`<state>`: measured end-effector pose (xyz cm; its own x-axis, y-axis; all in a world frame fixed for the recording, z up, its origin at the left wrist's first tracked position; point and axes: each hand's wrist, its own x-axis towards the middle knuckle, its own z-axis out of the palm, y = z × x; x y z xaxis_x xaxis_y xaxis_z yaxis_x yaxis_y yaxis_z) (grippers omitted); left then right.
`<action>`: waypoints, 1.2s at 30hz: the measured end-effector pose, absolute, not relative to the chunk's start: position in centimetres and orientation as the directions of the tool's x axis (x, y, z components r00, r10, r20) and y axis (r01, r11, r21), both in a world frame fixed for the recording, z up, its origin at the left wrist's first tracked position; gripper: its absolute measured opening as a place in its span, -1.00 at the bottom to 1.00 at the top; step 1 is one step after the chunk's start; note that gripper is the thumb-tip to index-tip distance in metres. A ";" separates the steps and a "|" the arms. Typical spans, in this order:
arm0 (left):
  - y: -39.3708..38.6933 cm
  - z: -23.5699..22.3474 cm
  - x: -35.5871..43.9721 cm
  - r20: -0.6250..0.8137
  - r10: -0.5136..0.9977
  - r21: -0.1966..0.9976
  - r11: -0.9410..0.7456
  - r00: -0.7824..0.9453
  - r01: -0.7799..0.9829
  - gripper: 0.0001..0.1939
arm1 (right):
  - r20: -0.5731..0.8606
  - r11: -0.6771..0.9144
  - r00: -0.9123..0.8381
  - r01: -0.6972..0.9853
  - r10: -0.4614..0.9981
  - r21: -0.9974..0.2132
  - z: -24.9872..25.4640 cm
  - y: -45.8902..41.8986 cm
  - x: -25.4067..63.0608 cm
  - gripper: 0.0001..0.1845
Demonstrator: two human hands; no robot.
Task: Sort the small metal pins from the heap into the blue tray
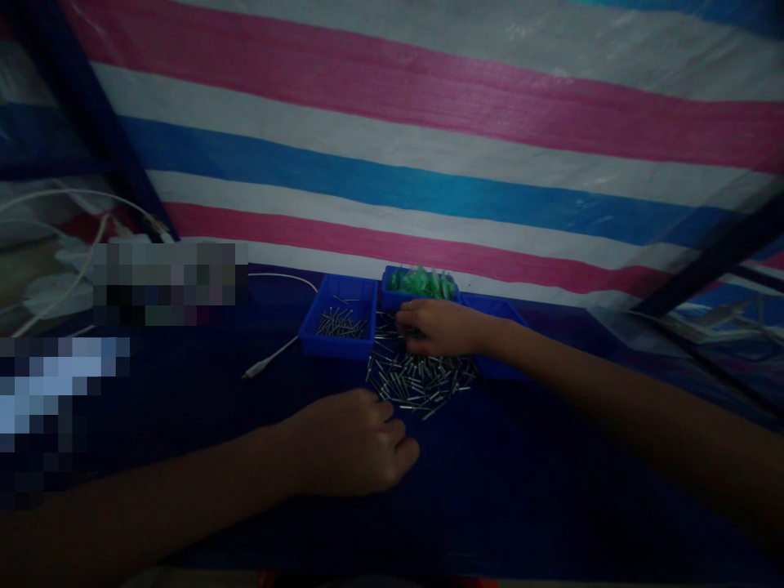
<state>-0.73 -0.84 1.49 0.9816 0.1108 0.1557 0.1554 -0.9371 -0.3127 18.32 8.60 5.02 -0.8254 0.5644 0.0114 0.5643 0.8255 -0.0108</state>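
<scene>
Many slim silvery metal pieces, like screws or pins, lie in a loose pile (422, 380) on the dark blue table. Over the back of this pile is my right hand (438, 327), its fingers curled together; whatever they grip is hidden. My left hand (361, 445) is closed in front of the pile, knuckles up, and I cannot see what it holds. A blue tray (336, 347) to the left contains more thin metal pins (341, 322). Behind my right hand stands another blue tray (392, 296) with green plastic pieces (422, 282). A third blue tray (505, 310) sits partly behind my right forearm.
A striped plastic sheet (392, 180) hangs behind the table (520, 490). On the left, a white cable (266, 363) ends near the pin tray, with pixelated items beyond it. Dark frame posts (704, 253) stand at both sides. A clear plastic bag (637, 331) lies at right.
</scene>
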 end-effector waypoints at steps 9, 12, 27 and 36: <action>-1.1 0.8 -0.4 0.187 0.144 -0.283 -0.939 0.972 0.194 -0.88 | 0.335 0.658 -0.567 0.674 0.752 -0.337 4.5 5.0 20.3 -0.95; -1.2 0.4 -0.1 0.219 0.186 -0.253 -0.937 0.958 0.240 -0.88 | 0.334 0.569 -0.461 0.644 0.822 -0.512 4.2 2.3 20.8 -0.96; -0.8 -0.7 0.9 0.236 0.377 0.113 -0.926 0.896 0.360 -0.84 | 0.206 0.575 -0.643 0.439 0.738 -0.690 1.7 -4.0 21.3 -0.92; -0.6 -0.2 1.2 0.151 0.406 0.373 -0.868 0.901 0.329 -0.90 | 0.154 0.579 -0.653 0.508 0.742 -0.638 1.4 -3.8 21.7 -0.97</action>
<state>1.19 -0.64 -0.18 0.9011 0.4064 0.1513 0.3288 -0.8678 0.3726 21.67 -3.75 1.37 -0.6525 0.7420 0.1537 0.5083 0.5790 -0.6375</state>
